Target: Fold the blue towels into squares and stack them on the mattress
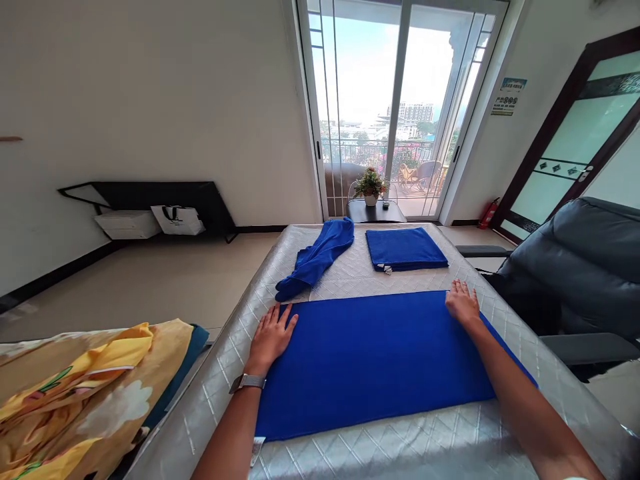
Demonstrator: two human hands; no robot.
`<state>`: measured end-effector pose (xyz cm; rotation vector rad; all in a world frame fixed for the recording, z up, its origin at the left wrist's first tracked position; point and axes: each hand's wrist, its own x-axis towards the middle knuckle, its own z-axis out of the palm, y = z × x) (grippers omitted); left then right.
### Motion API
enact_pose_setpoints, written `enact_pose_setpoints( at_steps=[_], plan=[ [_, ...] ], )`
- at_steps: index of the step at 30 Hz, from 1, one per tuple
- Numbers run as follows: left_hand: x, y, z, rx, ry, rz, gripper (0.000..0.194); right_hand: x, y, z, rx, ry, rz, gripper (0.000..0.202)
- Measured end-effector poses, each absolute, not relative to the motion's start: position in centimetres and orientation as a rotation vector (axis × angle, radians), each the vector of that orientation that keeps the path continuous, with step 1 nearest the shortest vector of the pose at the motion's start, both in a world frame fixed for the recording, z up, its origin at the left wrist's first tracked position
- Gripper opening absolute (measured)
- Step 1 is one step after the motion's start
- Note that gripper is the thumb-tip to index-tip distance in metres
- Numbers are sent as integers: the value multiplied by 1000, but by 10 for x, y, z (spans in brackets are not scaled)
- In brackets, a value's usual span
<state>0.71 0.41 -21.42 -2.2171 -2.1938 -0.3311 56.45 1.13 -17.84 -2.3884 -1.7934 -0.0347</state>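
A blue cloth [370, 360], like a towel, lies spread flat across the quilted silver-white mattress [235, 347]. At its far left corner rests my left hand [273, 335], fingers apart, with a watch on the wrist. My right hand [463, 301] is laid on the far right corner, its fingers stretched out. Beyond the spread cloth sits a neatly folded blue stack [407, 248] with a white tag at its near edge. To the left of that stack a crumpled blue cloth [320, 257] lies loosely twisted. A small white label shows at the spread cloth's near left corner.
Patterned yellow bedding [115, 393] lies at the lower left. A dark armchair [580, 273] stands close by the mattress's right side. Past the far edge are a small table [375, 212] with a potted plant [371, 183] and glass sliding doors. A black folded frame [165, 193] leans at the left wall.
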Motion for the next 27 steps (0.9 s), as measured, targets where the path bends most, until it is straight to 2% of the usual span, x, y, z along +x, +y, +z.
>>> enact_pose_setpoints(
  at_steps=[6,10,14,22,27],
  plan=[
    [8,3,-213,-2211,-2200,-320,65,414,2,-184,-1948,-2267,122,68],
    [8,4,-211,-2209,-2222,-316,65,373,-8,-198,-1689,-2459,349,76],
    [6,7,-213,-2203,-2203,-321,63,420,-6,-207,-1796,-2406,316,73],
    [1,14,-220,-2202,-2205,-343,63,615,13,-219,-2273,-2113,222,69],
    [3,18,-218,-2213,-2223,-315,65,669,22,-231,-2266,-2042,190,70]
  ],
)
